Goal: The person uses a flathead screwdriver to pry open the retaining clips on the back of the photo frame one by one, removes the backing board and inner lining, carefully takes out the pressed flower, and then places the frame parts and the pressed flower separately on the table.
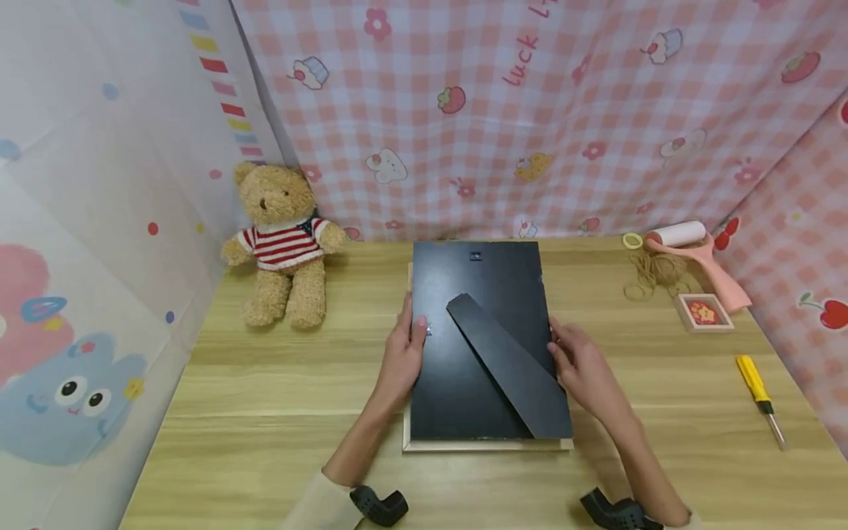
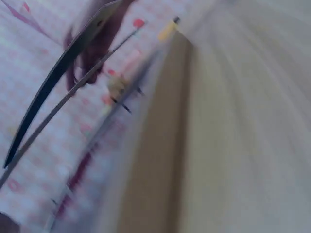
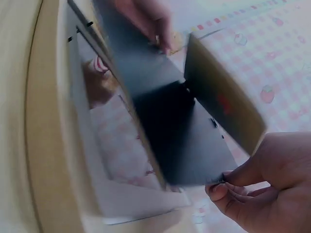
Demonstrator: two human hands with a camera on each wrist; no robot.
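Note:
A black picture-frame backboard [image 1: 437,390] with an easel leg [image 1: 513,372] standing out from it is held over a pale wooden picture frame [image 1: 486,446]. My left hand [image 1: 402,353] holds its left edge, thumb on the black face. On the opposite edge, my right hand [image 1: 586,364] pinches the board between thumb and fingers. The right wrist view shows the backboard [image 3: 141,63] raised at an angle, with a gap between it and the frame [image 3: 46,121]. Reflections show in the surface inside the frame. The left wrist view is blurred.
A teddy bear [image 1: 285,246] sits at the back left against the wall. At the back right are a lint roller [image 1: 712,269], tape ring [image 1: 632,241], twine [image 1: 652,271] and a small framed picture [image 1: 704,313]. A yellow-handled screwdriver [image 1: 755,383] lies on the right.

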